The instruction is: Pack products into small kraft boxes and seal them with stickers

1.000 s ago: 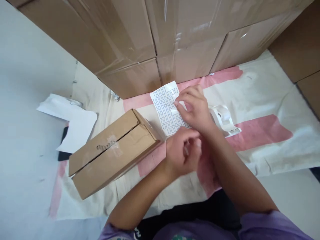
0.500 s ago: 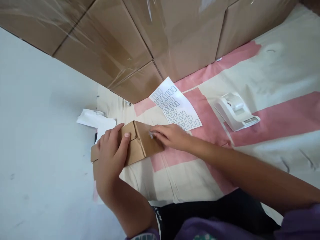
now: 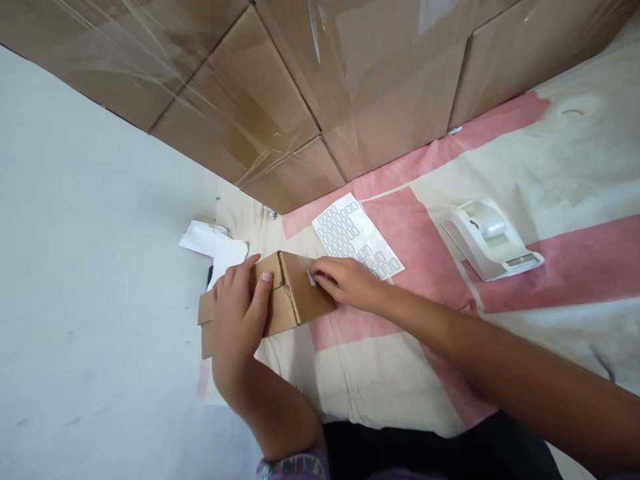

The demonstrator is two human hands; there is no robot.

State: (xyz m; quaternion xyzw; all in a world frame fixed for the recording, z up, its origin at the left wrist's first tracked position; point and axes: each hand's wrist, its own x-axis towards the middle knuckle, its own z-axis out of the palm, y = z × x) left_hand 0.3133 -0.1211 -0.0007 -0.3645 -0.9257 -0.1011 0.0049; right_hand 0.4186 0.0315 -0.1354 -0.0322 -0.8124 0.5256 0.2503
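Note:
A small brown cardboard box (image 3: 280, 310) lies on a pink and cream cloth, its flaps meeting at a seam on top. My left hand (image 3: 239, 313) grips its left part, thumb on the flap and fingers over the far side. At the box's right face is my right hand (image 3: 345, 280), fingertips pinched on a small shiny piece of clear tape (image 3: 311, 279) that touches the cardboard. Just beyond this hand lies a white sheet of outlined labels (image 3: 345, 230), its near edge partly hidden behind the hand.
Large cardboard boxes (image 3: 280, 87) wrapped in clear film stand stacked at the back. A white tape dispenser (image 3: 490, 240) sits on the cloth (image 3: 440, 253) at the right. Crumpled white paper (image 3: 215, 243) lies behind the box, near the pale wall-like surface (image 3: 100, 267) on the left.
The view has shifted, so everything sits a little further right and lower. The tape at my right fingertips now lies flatter against the box's face. My left hand keeps its grip.

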